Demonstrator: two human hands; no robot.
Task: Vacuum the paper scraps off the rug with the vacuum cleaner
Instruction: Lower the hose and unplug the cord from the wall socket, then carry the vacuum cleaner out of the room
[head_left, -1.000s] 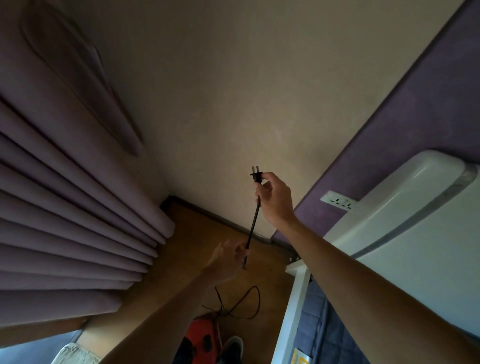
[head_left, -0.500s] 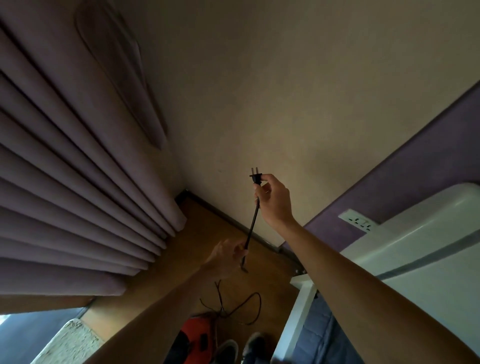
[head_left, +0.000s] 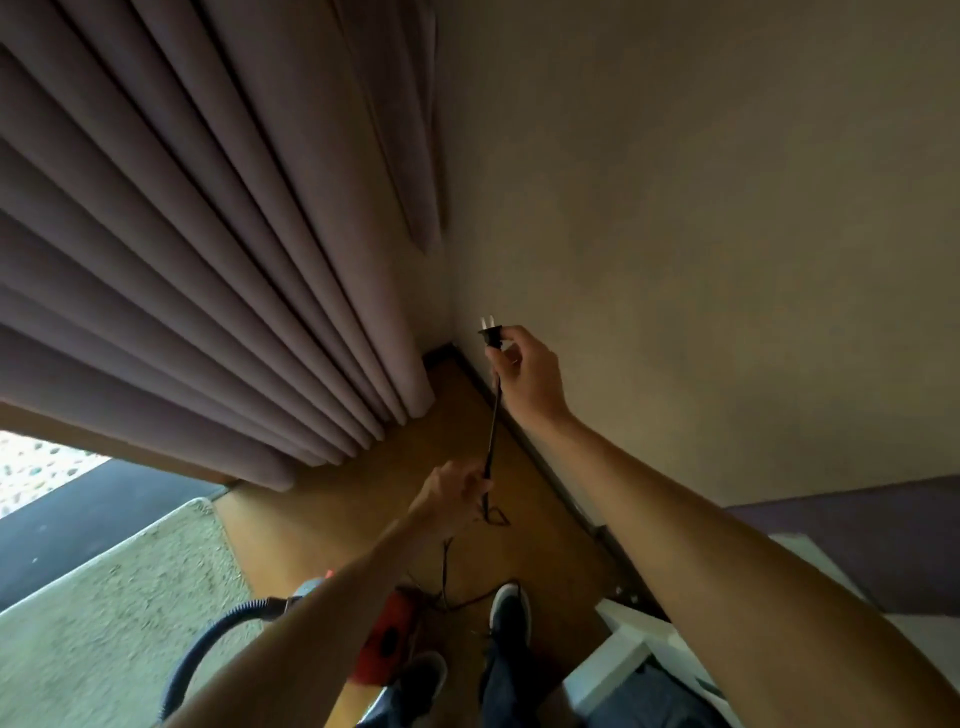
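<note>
1. Vacuum cleaner: sitting on the wooden floor at bottom middle, just right of the rug, red body partly hiding behind the left forearm.
2. Rug: lying pale and nubbly at lower left, its edge running beside the bare boards; any scraps on it too blurred to pick out.
3. Hose: curving dark over the rug's right edge and joining the vacuum cleaner beside the left forearm.
4. Curtain: hanging in heavy mauve folds across the upper left, reaching down to the floor by the corner.
5. Left hand: curling round the black cord low down and gripping it.
6. Below that grip: trailing in loose loops over the boards, passing between the vacuum cleaner and a dark shoe.
7. Plug: pointing its two prongs upward in front of the beige wall.
8. Right hand: pinching the plug between thumb and fingers, holding the cord nearly straight above the left hand.
9. Baseboard: running dark along the foot of the wall, behind the right forearm.
10. White furniture: standing at lower right, crowding the floor beside the legs, with a purple panel rising behind.
</note>
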